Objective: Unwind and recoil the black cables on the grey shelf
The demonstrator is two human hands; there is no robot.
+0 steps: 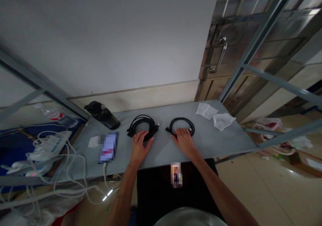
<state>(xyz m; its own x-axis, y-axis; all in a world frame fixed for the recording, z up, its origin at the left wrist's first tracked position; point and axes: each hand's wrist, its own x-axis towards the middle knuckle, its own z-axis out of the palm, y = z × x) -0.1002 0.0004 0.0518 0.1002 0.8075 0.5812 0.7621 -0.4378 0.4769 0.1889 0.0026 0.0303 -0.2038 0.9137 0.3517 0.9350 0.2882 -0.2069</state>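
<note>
Two coils of black cable lie side by side on a grey tabletop. The thicker coil has several loops, with connectors sticking out on both sides. My left hand rests at its near edge, thumb and fingers apart around the loops. To the right lies a thinner, single-looking coil with plug ends by its left and right sides. My right hand lies over its near edge, fingers slightly bent and thumb spread; that part of the cable is hidden.
Left of the coils are a black bottle, a phone on a charging cable and a small white piece. Crumpled white tissues lie at the right. Metal frame posts flank the table; white cords tangle at the left.
</note>
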